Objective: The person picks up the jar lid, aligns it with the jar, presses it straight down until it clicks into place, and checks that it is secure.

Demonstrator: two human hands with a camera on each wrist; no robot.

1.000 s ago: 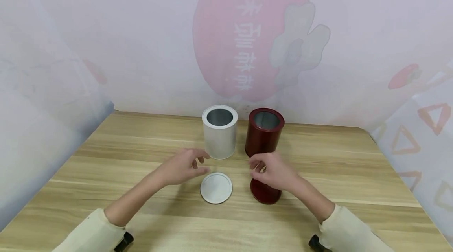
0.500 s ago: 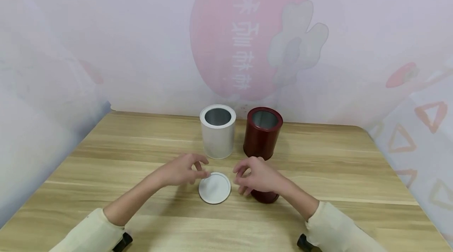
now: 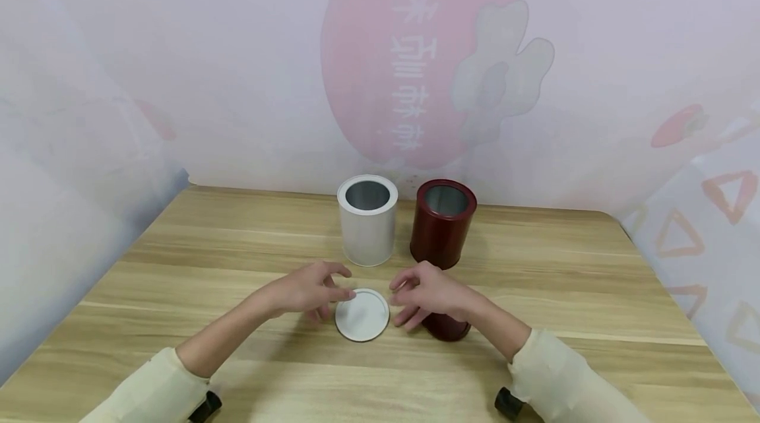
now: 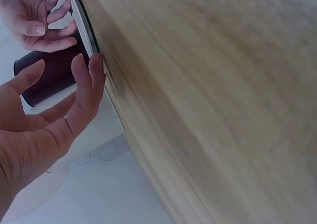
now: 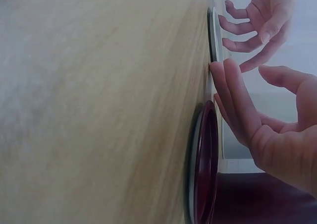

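Note:
A round white lid [image 3: 362,315] lies flat on the wooden table [image 3: 237,264]. My left hand [image 3: 330,287] is at the lid's left edge with its fingers spread and relaxed, fingertips [image 4: 94,65] down at the table beside the lid [image 4: 83,26]. At the lid's right edge is my right hand [image 3: 410,292], spread the same way, with its fingers [image 5: 223,85] near the white lid [image 5: 214,33]. Neither hand grips anything. A dark red lid [image 3: 446,327] lies just right of the white one, partly hidden under my right hand.
Two open tins stand side by side behind the lids: a white tin [image 3: 367,220] and a dark red tin [image 3: 443,222]. A printed fabric backdrop [image 3: 415,66] closes off the back and both sides of the table.
My right hand has moved left from above the red lid to the white lid's right edge. My left hand has lowered slightly to the lid's left edge.

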